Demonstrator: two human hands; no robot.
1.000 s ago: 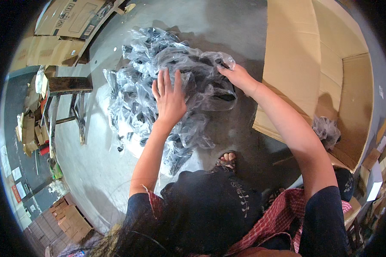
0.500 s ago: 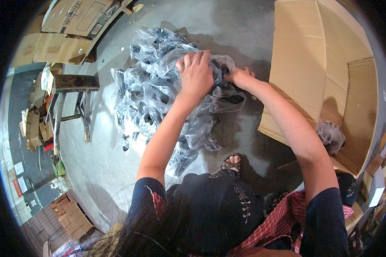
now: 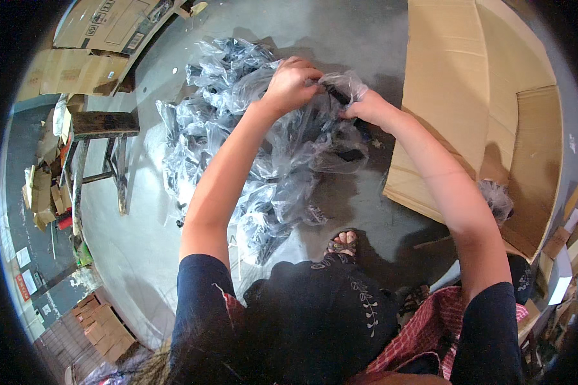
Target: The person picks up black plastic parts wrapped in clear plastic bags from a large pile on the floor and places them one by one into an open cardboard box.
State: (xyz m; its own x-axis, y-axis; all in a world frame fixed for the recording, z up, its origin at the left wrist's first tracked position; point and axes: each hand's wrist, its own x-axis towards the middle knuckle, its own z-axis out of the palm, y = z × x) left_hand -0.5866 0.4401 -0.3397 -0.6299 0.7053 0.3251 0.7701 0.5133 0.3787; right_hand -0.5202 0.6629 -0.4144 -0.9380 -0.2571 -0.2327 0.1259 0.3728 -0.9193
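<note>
A heap of clear plastic bags (image 3: 263, 147) with dark items inside lies on the grey floor before me. At its far right side my left hand (image 3: 293, 82) has its fingers curled closed on a clear plastic bag (image 3: 343, 83). My right hand (image 3: 371, 110) grips the same bag from the right, thumb and fingers pinched on its film. Between the two hands a black item shows through the plastic, its kind not clear. Dark contents elsewhere in the pile are blurred by the film.
A large open cardboard box (image 3: 440, 96) stands at the right, with a crumpled clear bag (image 3: 496, 200) inside. At the left are a worn wooden stool (image 3: 105, 125), stacked cartons (image 3: 103, 29) and cardboard scraps (image 3: 42, 192). My sandalled foot (image 3: 342, 244) is below the heap.
My left hand has turned from lying over the pile to a closed grip at the bag. The right hand has shifted slightly, and the bag is drawn up between both hands.
</note>
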